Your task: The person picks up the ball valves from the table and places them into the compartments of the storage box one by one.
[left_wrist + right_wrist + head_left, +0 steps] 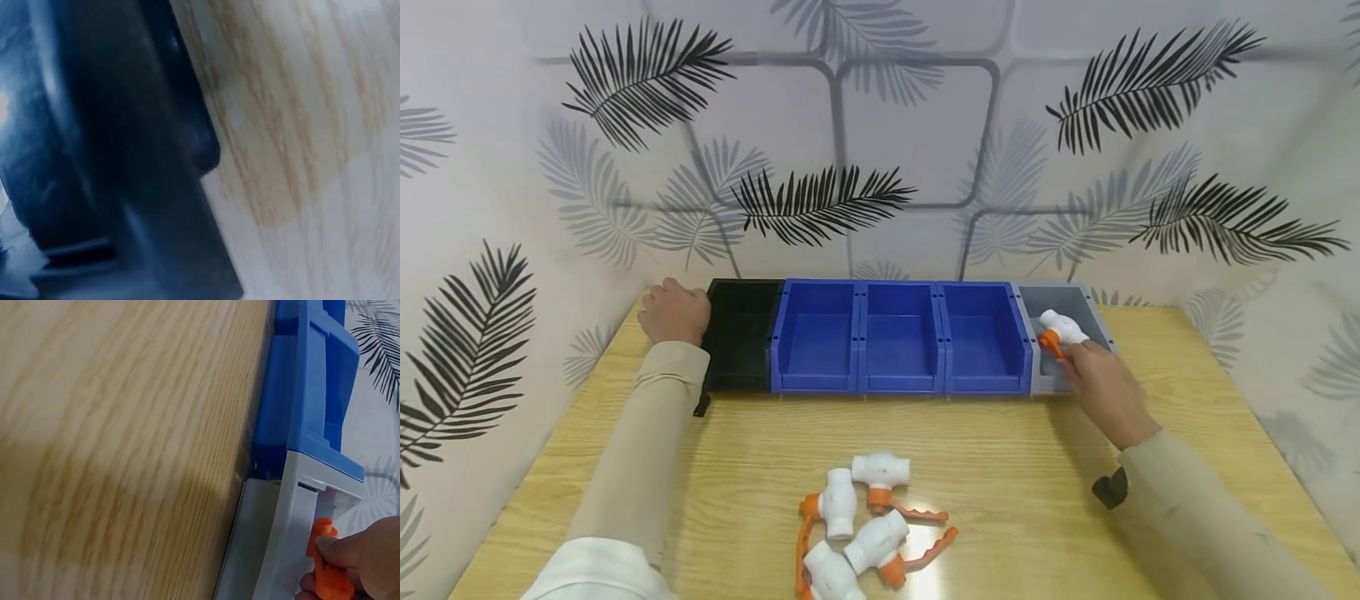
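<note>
A white plastic ball valve (1063,327) with an orange handle is in my right hand (1108,392), over the grey bin (1051,295) at the right end of the row. Thumb and fingers pinch the orange handle (331,581) in the right wrist view. At the other end my left hand (674,312) is against the left side of the black bin (741,333); its fingertips are hidden. Only the black bin's edge (162,156) shows close up in the left wrist view. Several more ball valves (876,542) lie grouped on the table near me.
Between the black and grey bins stand three blue bins (901,383), side by side. The row sits on a wood-grain table (1000,467), in front of a leaf-patterned wall (917,133).
</note>
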A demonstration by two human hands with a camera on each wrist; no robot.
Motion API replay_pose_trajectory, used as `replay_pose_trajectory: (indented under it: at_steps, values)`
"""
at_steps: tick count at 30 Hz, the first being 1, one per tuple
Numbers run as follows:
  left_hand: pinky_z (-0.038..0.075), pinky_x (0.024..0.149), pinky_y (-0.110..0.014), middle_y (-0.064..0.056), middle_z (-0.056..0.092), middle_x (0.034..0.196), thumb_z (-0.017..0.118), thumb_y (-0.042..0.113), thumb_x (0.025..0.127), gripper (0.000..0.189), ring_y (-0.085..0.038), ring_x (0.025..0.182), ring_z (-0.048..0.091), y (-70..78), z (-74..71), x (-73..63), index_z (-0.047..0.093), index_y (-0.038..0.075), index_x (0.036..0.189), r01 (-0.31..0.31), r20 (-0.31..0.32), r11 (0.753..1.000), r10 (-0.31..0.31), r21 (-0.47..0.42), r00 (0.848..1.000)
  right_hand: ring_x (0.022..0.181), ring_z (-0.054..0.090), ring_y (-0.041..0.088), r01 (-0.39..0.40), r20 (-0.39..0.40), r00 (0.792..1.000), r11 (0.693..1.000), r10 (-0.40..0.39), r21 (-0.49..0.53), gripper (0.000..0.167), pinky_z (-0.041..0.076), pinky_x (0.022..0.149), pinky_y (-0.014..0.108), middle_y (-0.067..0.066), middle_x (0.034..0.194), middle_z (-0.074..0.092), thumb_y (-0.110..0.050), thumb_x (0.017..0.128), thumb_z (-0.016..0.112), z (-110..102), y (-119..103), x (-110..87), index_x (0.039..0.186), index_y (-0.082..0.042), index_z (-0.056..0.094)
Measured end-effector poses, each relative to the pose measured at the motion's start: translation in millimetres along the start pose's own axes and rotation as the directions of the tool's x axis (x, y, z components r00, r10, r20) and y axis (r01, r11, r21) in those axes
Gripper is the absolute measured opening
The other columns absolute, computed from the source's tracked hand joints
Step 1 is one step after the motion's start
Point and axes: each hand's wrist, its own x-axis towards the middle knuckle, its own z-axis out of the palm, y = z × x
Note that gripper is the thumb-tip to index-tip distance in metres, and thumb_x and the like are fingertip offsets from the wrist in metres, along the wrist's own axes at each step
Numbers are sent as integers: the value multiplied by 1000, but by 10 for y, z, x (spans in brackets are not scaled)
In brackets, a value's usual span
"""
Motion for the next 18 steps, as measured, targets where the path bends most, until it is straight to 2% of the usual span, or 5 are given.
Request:
replay_pose_trajectory:
  at_steps: [6, 13, 18]
  values:
    - [36, 81, -61, -33, 48, 103, 28, 22, 92, 38, -49, 96, 45, -14, 14, 4, 46, -11, 100, -6, 16, 1000, 6, 6, 1000, 61, 53, 26, 12, 19, 1000, 1000, -12, -10, 4, 42, 54, 42, 11, 69, 56, 0, 81, 65, 116, 56, 92, 80, 1, 62]
    - [35, 82, -61, -33, 49, 105, 28, 22, 92, 40, -50, 97, 45, -22, 24, 22, 47, -12, 102, -4, 22, 1000, 4, -6, 1000, 67, 57, 31, -91, 109, 990, 996, 89, 17, 6, 44, 59, 47, 12, 74, 58, -5, 85, 62, 221, 98, 143, 82, 0, 64]
    - [36, 81, -61, -33, 49, 104, 29, 22, 92, 39, -50, 96, 45, -29, 21, 35, 47, -11, 101, -9, 15, 1000, 9, 1, 1000, 72, 60, 33, -124, 149, 982, 992, 119, 24, 9, 45, 61, 48, 13, 80, 61, -7, 86, 60, 263, 109, 166, 84, 0, 65]
